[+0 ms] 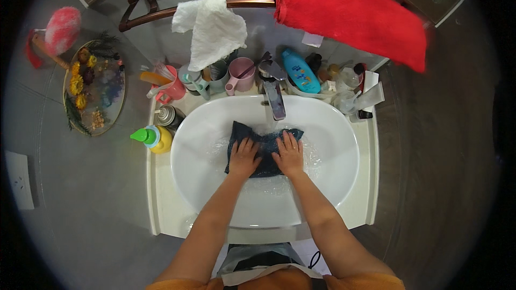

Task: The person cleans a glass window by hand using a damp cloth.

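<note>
A dark blue cloth (268, 161) lies wet and spread in the bottom of a white oval washbasin (266, 209). My left hand (244, 157) presses flat on its left half, fingers spread. On the right half rests my right hand (289, 154), also palm down with fingers apart. Neither hand visibly grips the fabric. Shallow water ripples around the cloth. Just behind it hangs the chrome faucet (275, 96), its spout over the basin; water seems to fall onto the cloth near my right hand. The parts of the cloth beneath my palms are hidden.
Left of the basin stand a yellow pump bottle (163, 140) and a dark pump dispenser (168, 117). Behind it are a pink mug (242, 74), a blue bottle (300, 70) and a clear tube (371, 96). White (217, 28) and red towels (350, 20) hang from copper-coloured rails above.
</note>
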Demonstrator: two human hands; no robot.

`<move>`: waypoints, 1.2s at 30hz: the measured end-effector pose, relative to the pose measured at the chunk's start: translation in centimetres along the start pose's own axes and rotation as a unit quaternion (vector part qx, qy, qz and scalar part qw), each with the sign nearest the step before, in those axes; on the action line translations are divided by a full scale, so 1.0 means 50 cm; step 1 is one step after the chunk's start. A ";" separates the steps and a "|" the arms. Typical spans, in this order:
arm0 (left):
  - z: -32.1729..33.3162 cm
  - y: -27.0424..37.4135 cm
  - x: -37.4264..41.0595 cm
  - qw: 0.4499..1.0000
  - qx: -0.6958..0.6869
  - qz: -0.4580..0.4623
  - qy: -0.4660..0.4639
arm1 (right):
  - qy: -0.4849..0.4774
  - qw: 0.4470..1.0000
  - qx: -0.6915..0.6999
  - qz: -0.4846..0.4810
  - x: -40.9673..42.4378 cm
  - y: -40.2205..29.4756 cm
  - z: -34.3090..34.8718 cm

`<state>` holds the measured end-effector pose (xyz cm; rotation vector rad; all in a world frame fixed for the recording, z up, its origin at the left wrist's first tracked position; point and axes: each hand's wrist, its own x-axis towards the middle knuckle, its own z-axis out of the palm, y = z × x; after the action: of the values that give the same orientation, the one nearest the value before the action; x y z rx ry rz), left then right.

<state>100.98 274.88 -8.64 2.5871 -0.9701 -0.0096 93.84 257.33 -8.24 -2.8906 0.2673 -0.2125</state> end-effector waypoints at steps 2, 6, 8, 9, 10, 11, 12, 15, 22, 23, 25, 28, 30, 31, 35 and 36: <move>-0.005 -0.021 -0.033 0.985 -0.147 -0.081 0.033 | -0.028 0.978 0.201 0.039 -0.015 0.049 0.006; -0.036 -0.076 -0.085 0.786 -0.460 -0.365 0.194 | 0.059 0.901 0.313 0.294 -0.047 0.062 -0.045; -0.040 -0.087 -0.111 0.630 -0.581 -0.459 0.235 | 0.109 0.873 0.294 0.373 -0.060 0.036 -0.041; -0.059 -0.068 -0.113 0.554 -0.626 -0.504 0.218 | 0.077 0.902 0.247 0.345 -0.068 0.010 -0.018; -0.069 -0.052 -0.120 0.472 -0.663 -0.546 0.201 | 0.042 0.927 0.199 0.315 -0.077 -0.024 0.012; -0.054 -0.046 -0.140 0.480 -0.686 -0.521 0.168 | 0.038 0.961 0.159 0.224 -0.094 -0.062 0.036; -0.023 -0.046 -0.165 0.483 -0.708 -0.496 0.138 | -0.014 0.965 0.179 0.191 -0.096 -0.118 0.001; -0.041 0.005 -0.147 0.495 -0.723 -0.472 0.102 | -0.130 0.906 0.332 0.228 -0.096 -0.176 0.032; -0.063 -0.051 -0.147 0.252 -0.910 -0.318 -0.090 | -0.088 0.864 0.495 0.031 -0.113 -0.337 -0.194; -0.048 -0.055 -0.146 0.257 -0.902 -0.336 -0.084 | -0.122 0.862 0.491 0.019 -0.111 -0.341 -0.209; -0.016 -0.067 -0.143 0.270 -0.885 -0.372 -0.071 | -0.064 0.909 0.411 0.037 -0.114 -0.345 -0.189; 0.030 0.010 -0.157 0.134 -0.964 -0.224 -0.050 | 0.025 0.946 0.309 0.097 -0.093 -0.313 -0.119; -0.063 0.105 -0.120 0.385 -0.782 -0.488 0.052 | -0.018 0.927 0.304 0.219 -0.049 -0.243 -0.092; -0.080 0.141 -0.110 0.374 -0.791 -0.482 0.049 | -0.026 0.944 0.243 0.223 -0.033 -0.189 -0.041; -0.135 0.174 -0.083 0.567 -0.688 -0.452 0.015 | -0.063 0.958 0.196 0.199 -0.049 -0.060 -0.032; -0.125 0.147 -0.082 0.620 -0.651 -0.438 0.037 | -0.076 0.957 0.179 0.216 -0.052 -0.041 -0.060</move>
<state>94.06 274.57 -0.77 1.3196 0.4369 -0.6051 91.15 259.14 -5.17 -2.4028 0.7357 0.0376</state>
